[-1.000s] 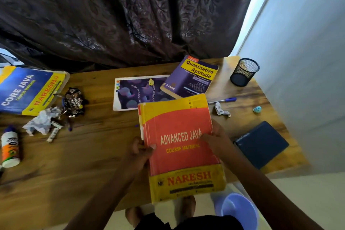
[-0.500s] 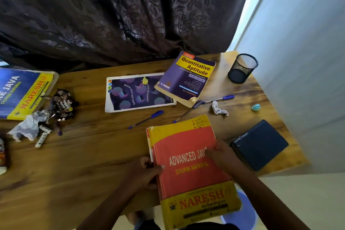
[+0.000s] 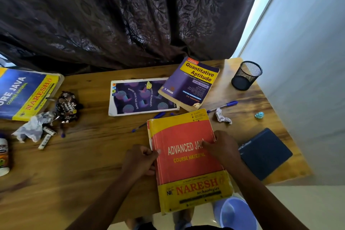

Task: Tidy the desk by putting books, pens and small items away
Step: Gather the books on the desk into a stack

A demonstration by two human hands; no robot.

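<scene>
Dark curtain [image 3: 130, 17], lavender bin [image 3: 235, 213] below.

Home study corner: wooden desk [image 3: 84, 164], course books [image 3: 24, 95], mesh pen cup [image 3: 246, 75], heavy curtain [image 3: 121, 15].

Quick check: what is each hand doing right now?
Left hand: grips the red Advanced Java book at its spine edge.
Right hand: holds the book's right edge.

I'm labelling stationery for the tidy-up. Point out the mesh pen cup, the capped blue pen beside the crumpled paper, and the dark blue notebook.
mesh pen cup [image 3: 246, 76]: head view, on its outer mesh wall.
blue pen [image 3: 223, 106]: head view, mid-barrel.
dark blue notebook [image 3: 266, 152]: head view, centre of its cover.
</scene>
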